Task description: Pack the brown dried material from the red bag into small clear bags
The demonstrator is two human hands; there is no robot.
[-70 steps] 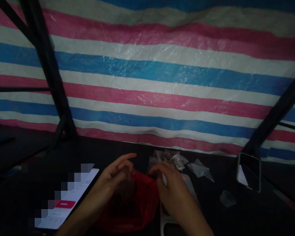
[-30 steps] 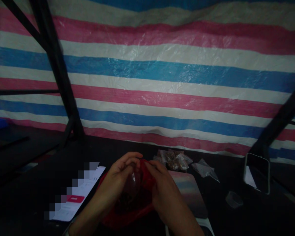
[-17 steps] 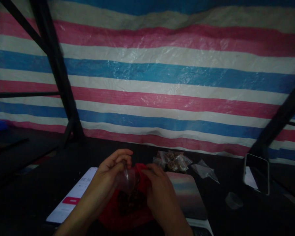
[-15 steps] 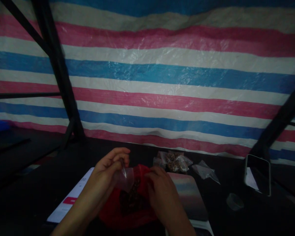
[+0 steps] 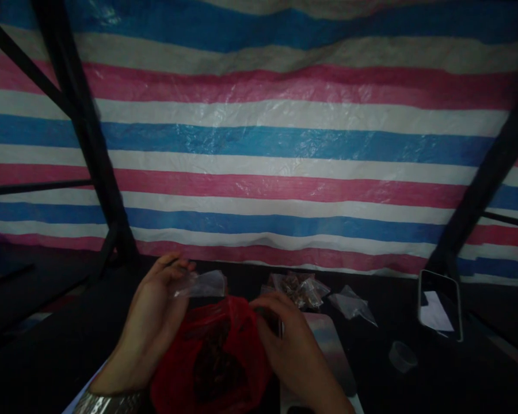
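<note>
My left hand (image 5: 157, 310) is closed on a small clear plastic bag (image 5: 207, 284), which sticks out to the right beyond the fingers. Below it stands a red plastic bag (image 5: 252, 351), its mouth open, with dark brown bits (image 5: 218, 368) inside that I cannot identify. My right hand (image 5: 285, 333) grips the red bag's right edge, the fingers curled around the rim. Part of a flat scale with a shiny plate (image 5: 330, 345) shows behind the right wrist.
Several small filled zip bags (image 5: 300, 289) lie at the back, beside flat clear bags (image 5: 353, 305). A phone (image 5: 440, 307) leans against a black post at right. Nearer is a small clear cup (image 5: 402, 356). A striped tarp (image 5: 285, 141) hangs behind the table.
My left hand has moved left and away from the red bag's mouth, carrying the clear bag with it. The red bag now stands taller and wider open. The view has shifted slightly.
</note>
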